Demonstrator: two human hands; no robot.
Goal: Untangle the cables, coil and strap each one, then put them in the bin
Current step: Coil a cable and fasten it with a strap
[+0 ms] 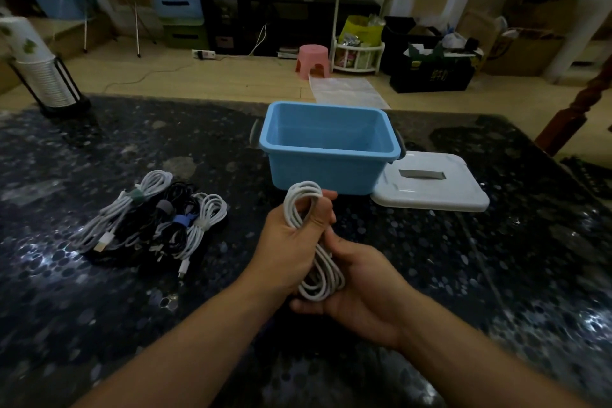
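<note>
A coiled white cable [299, 205] is held upright between both hands above the dark table. My left hand [291, 242] grips the coil's upper half, thumb pressed across it. My right hand [361, 281] cups the lower loops, fingers curled under them. Just beyond stands the blue bin [331, 156], with nothing visible inside. To the left lies a pile of strapped cables [155, 219], white and black, bound with grey, green and blue straps.
The bin's white lid [430, 189] lies flat to the right of the bin. A stack of paper cups in a black holder [43, 76] stands at the table's far left corner. The table's far edge runs behind the bin.
</note>
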